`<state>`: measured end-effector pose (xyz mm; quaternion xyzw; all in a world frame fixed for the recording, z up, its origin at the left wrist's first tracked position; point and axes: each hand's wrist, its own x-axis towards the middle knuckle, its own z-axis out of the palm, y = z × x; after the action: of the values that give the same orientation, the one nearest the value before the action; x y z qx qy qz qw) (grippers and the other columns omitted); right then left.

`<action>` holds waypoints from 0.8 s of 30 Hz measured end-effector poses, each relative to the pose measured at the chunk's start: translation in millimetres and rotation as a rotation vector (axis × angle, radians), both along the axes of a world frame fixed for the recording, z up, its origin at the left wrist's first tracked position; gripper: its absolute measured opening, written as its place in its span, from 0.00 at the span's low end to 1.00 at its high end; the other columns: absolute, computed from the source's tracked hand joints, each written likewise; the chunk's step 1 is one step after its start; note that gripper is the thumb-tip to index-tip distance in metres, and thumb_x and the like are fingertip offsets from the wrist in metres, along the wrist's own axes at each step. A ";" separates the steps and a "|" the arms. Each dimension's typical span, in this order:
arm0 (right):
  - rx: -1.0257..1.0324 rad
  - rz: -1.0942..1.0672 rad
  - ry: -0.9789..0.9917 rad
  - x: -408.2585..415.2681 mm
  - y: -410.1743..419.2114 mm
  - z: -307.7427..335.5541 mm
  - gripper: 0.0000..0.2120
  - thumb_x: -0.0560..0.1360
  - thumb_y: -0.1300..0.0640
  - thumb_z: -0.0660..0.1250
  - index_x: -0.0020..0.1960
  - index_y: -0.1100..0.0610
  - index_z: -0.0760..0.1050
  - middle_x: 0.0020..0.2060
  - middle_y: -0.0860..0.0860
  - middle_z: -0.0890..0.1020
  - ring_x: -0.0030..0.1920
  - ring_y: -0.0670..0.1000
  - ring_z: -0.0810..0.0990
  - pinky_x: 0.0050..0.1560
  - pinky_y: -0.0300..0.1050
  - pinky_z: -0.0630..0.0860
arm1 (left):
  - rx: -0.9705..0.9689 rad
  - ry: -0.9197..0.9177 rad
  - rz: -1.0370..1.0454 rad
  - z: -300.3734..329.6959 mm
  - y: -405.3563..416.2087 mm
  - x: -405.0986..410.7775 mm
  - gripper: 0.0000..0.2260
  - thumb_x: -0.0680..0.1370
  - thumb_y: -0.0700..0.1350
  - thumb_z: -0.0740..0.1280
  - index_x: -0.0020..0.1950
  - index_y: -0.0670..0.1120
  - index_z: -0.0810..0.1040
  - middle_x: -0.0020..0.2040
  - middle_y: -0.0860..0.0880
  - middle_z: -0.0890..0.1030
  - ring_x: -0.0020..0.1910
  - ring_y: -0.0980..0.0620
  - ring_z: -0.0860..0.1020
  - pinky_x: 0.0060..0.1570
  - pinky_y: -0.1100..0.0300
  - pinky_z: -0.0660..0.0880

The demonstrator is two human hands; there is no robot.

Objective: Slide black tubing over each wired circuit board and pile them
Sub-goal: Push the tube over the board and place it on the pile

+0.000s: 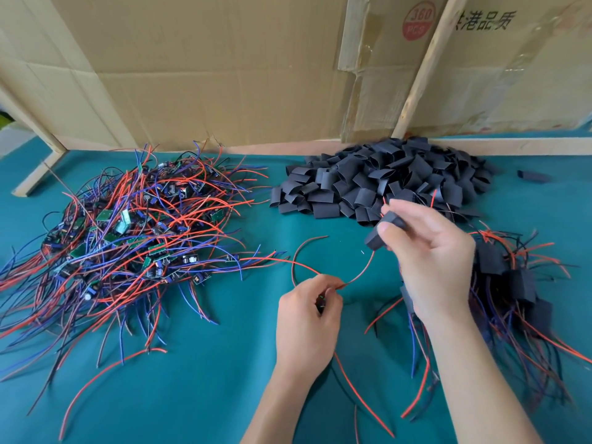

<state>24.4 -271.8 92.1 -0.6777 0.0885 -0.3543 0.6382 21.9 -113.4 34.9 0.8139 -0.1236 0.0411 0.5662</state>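
My right hand (429,251) pinches a short piece of black tubing (382,233) above the teal table, with a red wire (360,273) running out of its lower end. My left hand (309,312) grips a small wired circuit board, mostly hidden in my fingers, where that red wire arcs down to it. A big tangle of bare circuit boards (128,238) with red, blue and black wires lies at the left. Loose black tubing pieces (378,181) are heaped at the back centre-right. Boards covered in tubing (519,283) are piled at the right, behind my right wrist.
Flattened cardboard boxes (224,65) and wooden slats (423,65) wall off the back of the table. A single tubing piece (533,176) lies apart at the far right. The teal cloth (198,379) shows in front, crossed by stray wires.
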 end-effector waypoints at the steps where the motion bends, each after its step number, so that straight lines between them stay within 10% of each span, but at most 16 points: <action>1: -0.050 0.027 0.034 0.6 1.2 -1.9 0.16 0.73 0.68 0.75 0.53 0.50 0.86 0.48 0.44 0.89 0.47 0.45 0.87 0.49 0.36 0.81 | -0.006 -0.001 0.002 0.2 0.1 0.0 0.09 0.74 0.46 0.63 0.46 0.53 0.84 0.38 0.61 0.82 0.33 0.57 0.80 0.40 0.62 0.76; 11: 0.141 0.327 0.383 4.9 21.1 -17.2 0.15 0.72 0.67 0.76 0.55 0.54 0.82 0.43 0.53 0.89 0.42 0.49 0.86 0.40 0.40 0.79 | -0.229 0.068 0.041 0.6 3.2 -0.2 0.10 0.78 0.38 0.65 0.52 0.54 0.77 0.38 0.53 0.83 0.31 0.52 0.82 0.35 0.64 0.76; 24: 0.478 0.133 0.177 6.8 9.4 -11.8 0.11 0.74 0.72 0.73 0.50 0.59 0.83 0.40 0.51 0.88 0.38 0.46 0.83 0.37 0.34 0.77 | -0.468 0.162 0.010 -0.1 6.0 1.5 0.11 0.72 0.38 0.71 0.53 0.47 0.80 0.45 0.49 0.86 0.47 0.49 0.86 0.49 0.62 0.81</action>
<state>31.2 -262.3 80.4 -0.5404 0.1805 -0.2200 0.7918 23.5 -107.5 34.9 0.6620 -0.0609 0.0059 0.7470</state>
